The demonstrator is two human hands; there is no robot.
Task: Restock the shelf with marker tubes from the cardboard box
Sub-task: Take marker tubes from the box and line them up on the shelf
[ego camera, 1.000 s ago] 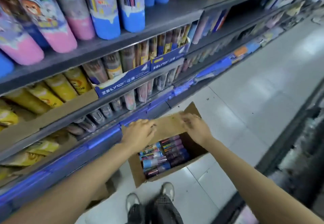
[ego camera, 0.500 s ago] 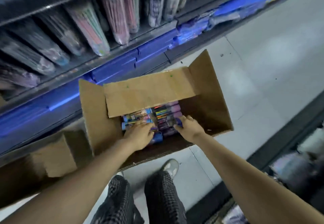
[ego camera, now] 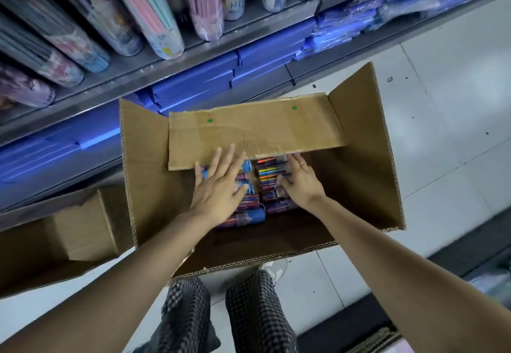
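Observation:
An open cardboard box [ego camera: 359, 164] stands on the floor in front of the shelf [ego camera: 171, 65]. Several marker tubes [ego camera: 249, 215] lie on their sides in its bottom, blue caps and coloured markers showing. My left hand [ego camera: 218, 186] lies flat on the left stack of tubes, fingers straight and spread. My right hand [ego camera: 300, 184] is down on the right stack, fingers bent around a tube with coloured markers [ego camera: 269, 178]. A loose flap [ego camera: 254, 131] hangs over the far part of the tubes and hides them.
Tubes of pencils [ego camera: 146, 9] lean on the shelf above the box. Blue packets [ego camera: 265, 56] fill the lowest shelf. A second cardboard box [ego camera: 60, 236] sits to the left. My legs [ego camera: 221, 316] stand against the box's near wall. White tiled floor [ego camera: 442, 98] lies right.
The view has dropped from the upper shelves down onto the box. Both hands went from the box's flap down onto the tubes, and my left hand has flattened out.

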